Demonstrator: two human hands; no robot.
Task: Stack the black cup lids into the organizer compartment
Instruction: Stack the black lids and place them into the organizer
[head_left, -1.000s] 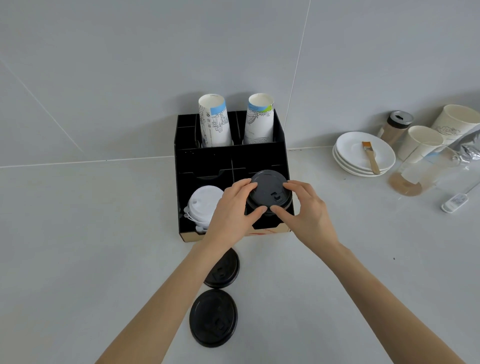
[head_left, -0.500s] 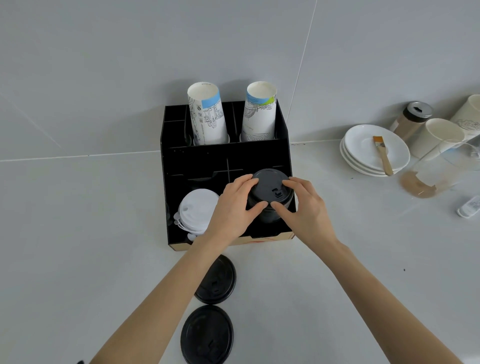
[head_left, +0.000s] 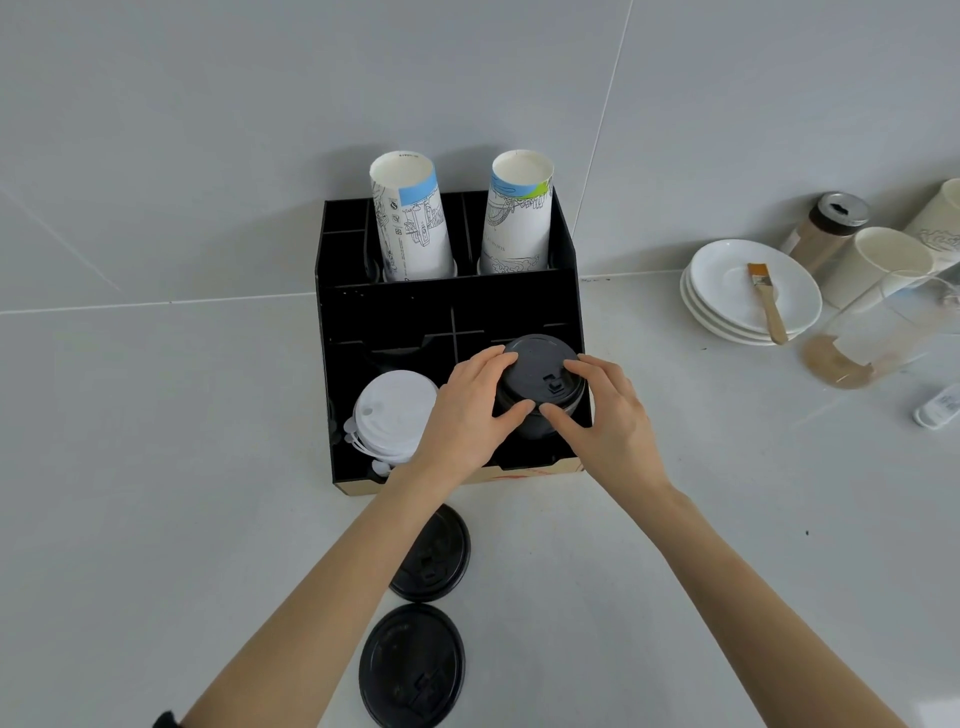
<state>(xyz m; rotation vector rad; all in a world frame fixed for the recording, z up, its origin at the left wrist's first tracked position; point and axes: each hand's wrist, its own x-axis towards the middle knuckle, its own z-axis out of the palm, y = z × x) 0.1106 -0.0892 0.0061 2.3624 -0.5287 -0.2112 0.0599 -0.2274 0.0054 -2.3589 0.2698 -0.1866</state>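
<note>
On the desk (head_left: 156, 467) we have the black organizer (head_left: 447, 306) against the far edge, with our stack of black lids (head_left: 540, 387) sitting in its front right compartment beside the white lids (head_left: 397, 413). Our left hand (head_left: 467, 415) and right hand (head_left: 608, 421) each close a grip on that stack's sides. Two loose black lids (head_left: 413, 670) lie near the desk's near edge.
</note>
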